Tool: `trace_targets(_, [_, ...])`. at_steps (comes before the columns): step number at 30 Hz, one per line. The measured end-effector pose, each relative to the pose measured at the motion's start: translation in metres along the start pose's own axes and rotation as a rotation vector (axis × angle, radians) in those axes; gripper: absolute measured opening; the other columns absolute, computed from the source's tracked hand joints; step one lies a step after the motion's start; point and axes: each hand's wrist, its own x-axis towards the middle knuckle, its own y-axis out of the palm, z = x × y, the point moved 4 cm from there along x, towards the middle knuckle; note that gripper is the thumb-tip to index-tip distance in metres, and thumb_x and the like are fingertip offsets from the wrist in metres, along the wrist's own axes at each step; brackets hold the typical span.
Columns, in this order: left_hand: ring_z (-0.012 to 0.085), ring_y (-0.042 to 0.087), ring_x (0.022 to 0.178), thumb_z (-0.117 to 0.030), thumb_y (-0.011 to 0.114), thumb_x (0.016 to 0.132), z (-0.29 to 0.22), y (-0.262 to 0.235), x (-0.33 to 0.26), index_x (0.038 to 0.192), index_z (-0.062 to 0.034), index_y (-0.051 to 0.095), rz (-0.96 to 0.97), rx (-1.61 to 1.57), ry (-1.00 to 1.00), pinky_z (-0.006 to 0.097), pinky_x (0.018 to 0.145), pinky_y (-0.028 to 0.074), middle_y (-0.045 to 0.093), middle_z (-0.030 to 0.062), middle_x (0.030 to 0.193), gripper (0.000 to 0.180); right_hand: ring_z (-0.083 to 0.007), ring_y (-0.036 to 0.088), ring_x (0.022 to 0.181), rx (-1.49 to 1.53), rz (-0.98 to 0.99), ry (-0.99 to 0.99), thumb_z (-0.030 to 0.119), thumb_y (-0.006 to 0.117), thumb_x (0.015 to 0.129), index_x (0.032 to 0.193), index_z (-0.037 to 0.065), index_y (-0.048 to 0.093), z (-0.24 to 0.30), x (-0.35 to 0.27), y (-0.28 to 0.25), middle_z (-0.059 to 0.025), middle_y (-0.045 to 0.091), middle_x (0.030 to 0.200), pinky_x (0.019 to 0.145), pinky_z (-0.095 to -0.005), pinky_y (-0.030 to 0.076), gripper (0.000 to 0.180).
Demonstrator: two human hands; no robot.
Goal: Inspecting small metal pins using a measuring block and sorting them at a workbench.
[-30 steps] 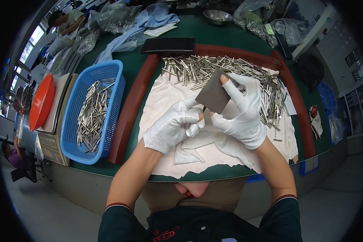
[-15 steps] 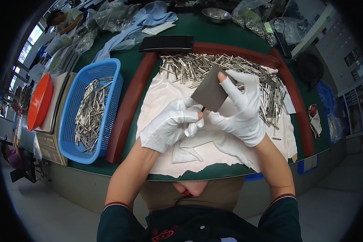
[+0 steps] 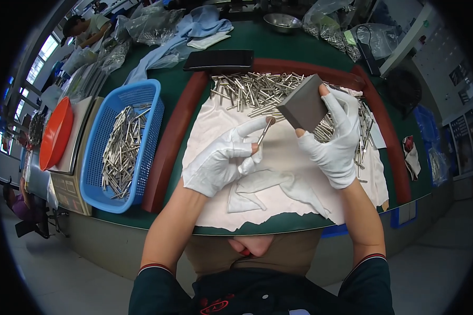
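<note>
Between the thumb and fingers of my left hand (image 3: 220, 160) a slim metal pin (image 3: 265, 131) is held at a slant. My right hand (image 3: 335, 147) grips a flat grey-brown block (image 3: 306, 105), resembling a sanding sponge, by its edges. The block is tilted and stands apart from the pin. Both hands wear white gloves with some fingertips bare. Beyond them a pile of loose metal pins (image 3: 252, 89) spreads over a pale pink cloth (image 3: 202, 136). A crumpled white cloth (image 3: 294, 191) lies just in front of my hands.
Dark red padded bars (image 3: 165, 157) frame the work area. To the left are a blue basket (image 3: 155, 105) of pins and an orange bowl (image 3: 56, 134). A black phone-like slab (image 3: 218, 60), a metal bowl (image 3: 282, 22) and plastic bags (image 3: 155, 26) lie farther back. Another person (image 3: 92, 29) sits far left.
My right hand has drawn the block away to the right and turned it. The pin in my left hand, mostly hidden behind the block before, now shows, and my left index finger is stretched along it.
</note>
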Motion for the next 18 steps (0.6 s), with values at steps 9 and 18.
trace_targets(9, [0.0083,0.05,0.061,0.001,0.052,0.084,-0.002,-0.001,-0.001,0.146,0.0,0.035,0.001,-0.045,0.012,0.017,0.05,0.039,0.055,0.0039,0.075,0.064,-0.0298,0.05,0.102,-0.096,0.079,-0.134,0.017,0.077,0.057,0.131,0.007,0.056,0.01,0.0,0.007,-0.0138,0.052,0.118,0.087,-0.0404,0.043,0.077])
trace_targets(18, [0.0063,0.053,0.068,0.002,0.052,0.084,-0.002,-0.004,0.0,0.145,-0.0005,0.037,0.05,-0.037,0.008,0.016,0.053,0.041,0.055,0.0018,0.08,0.062,-0.0311,0.05,0.101,-0.113,0.133,-0.142,0.019,0.079,0.055,0.131,0.007,0.056,0.012,-0.001,0.009,-0.015,0.051,0.117,0.086,-0.0413,0.043,0.08])
